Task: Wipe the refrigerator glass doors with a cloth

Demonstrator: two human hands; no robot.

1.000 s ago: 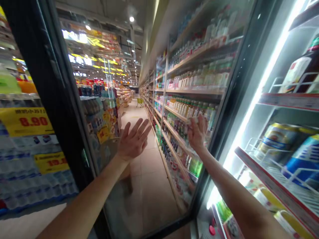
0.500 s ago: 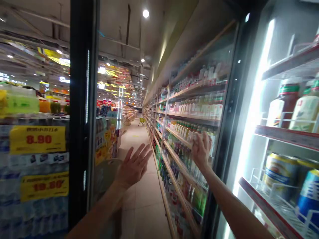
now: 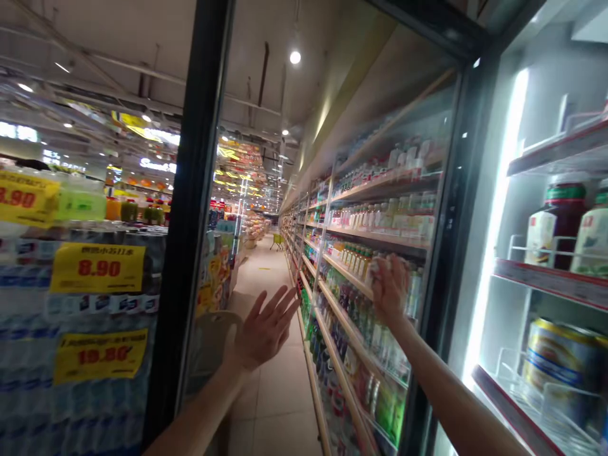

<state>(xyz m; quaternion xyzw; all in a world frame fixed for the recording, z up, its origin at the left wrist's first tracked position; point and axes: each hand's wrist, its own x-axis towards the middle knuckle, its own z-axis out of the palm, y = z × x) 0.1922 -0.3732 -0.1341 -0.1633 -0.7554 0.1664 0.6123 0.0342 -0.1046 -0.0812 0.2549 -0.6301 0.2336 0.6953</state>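
A glass cooler door (image 3: 323, 82) with a black frame stands swung out in front of me. My left hand (image 3: 266, 329) has its fingers spread and lies at the lower middle of the pane; it seems to touch the glass. Higher and to the right, my right hand (image 3: 390, 291) has its fingers bent around a crumpled whitish cloth (image 3: 377, 269) and presses it toward the glass. Most of the cloth is hidden behind the fingers. Through the pane I see shelves of bottles (image 3: 361, 218) along the aisle.
At right, the lit cooler holds bottles (image 3: 541, 228) and cans (image 3: 560, 354) on wire-fronted shelves. Left of the door are stacked drinks with yellow price signs (image 3: 99, 268). A beige chair (image 3: 211, 342) shows behind the glass. Farther down the aisle is a yellow-green cart (image 3: 277, 240).
The view has shifted, so the door frame and both hands appear farther right. My right hand still grips the cloth, and my left hand stays spread.
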